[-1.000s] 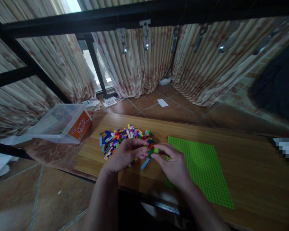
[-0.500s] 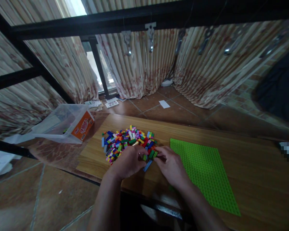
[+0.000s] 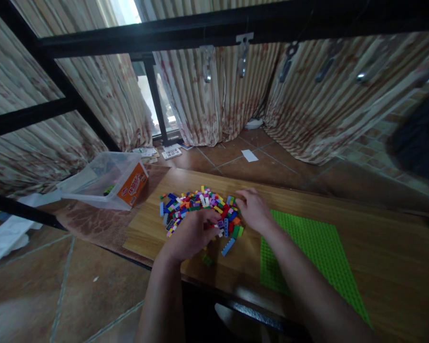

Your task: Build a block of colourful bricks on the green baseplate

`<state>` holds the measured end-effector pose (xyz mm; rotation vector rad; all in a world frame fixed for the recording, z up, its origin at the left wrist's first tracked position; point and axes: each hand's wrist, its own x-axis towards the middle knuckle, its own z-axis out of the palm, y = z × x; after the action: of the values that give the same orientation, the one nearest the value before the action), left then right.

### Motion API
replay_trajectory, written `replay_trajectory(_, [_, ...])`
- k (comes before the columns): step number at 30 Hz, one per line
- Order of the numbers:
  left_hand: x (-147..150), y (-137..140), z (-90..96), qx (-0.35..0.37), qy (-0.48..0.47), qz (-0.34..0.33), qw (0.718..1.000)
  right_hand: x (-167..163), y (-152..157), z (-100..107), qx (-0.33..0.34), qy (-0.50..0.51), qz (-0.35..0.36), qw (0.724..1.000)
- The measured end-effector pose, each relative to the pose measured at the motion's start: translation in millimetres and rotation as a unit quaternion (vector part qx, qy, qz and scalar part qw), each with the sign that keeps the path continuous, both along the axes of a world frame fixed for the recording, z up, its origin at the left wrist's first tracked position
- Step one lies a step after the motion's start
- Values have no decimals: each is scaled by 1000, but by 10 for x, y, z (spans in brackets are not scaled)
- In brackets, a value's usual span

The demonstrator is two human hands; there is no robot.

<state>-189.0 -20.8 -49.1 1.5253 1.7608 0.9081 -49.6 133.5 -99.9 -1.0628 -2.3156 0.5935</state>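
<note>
A heap of small coloured toy bricks (image 3: 186, 205) lies on the wooden table. My left hand (image 3: 191, 236) reaches over the heap's near side, thumb and fingers apart, and hides part of it. A purple brick (image 3: 220, 224) and an upright-lying blue brick (image 3: 226, 227) show by its fingertips. My right hand (image 3: 253, 209) is at the heap's right edge, its fingers spread and no brick visible in them. Between the hands and nearer to me are a light blue long brick (image 3: 228, 247) and green bricks (image 3: 237, 232). One green brick (image 3: 207, 260) lies apart below my left hand.
A green studded baseplate (image 3: 314, 257) lies right of the heap, partly under my right forearm. A clear plastic bin (image 3: 103, 200) with an orange label stands left of the wooden table (image 3: 146, 238). A black metal frame (image 3: 164, 33) with hooks crosses above; curtains hang behind.
My right hand has moved away from me to the heap's far right edge. A green brick that was by my left fingers now lies near the table's front edge. The view has shifted slightly.
</note>
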Motion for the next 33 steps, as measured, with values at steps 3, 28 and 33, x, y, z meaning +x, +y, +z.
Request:
replay_trajectory(3, [-94,-54,-14,25,-47,48,997,-109,127,-52,-6,-58,52,997])
replay_trajectory(28, [-92,53,-129,61,-17,97,993,82,75,-110,-263,247,52,931])
replay_trajectory(33, [24,134,-102,83,-48,110,989,124,-87,293,-282,292,84,910])
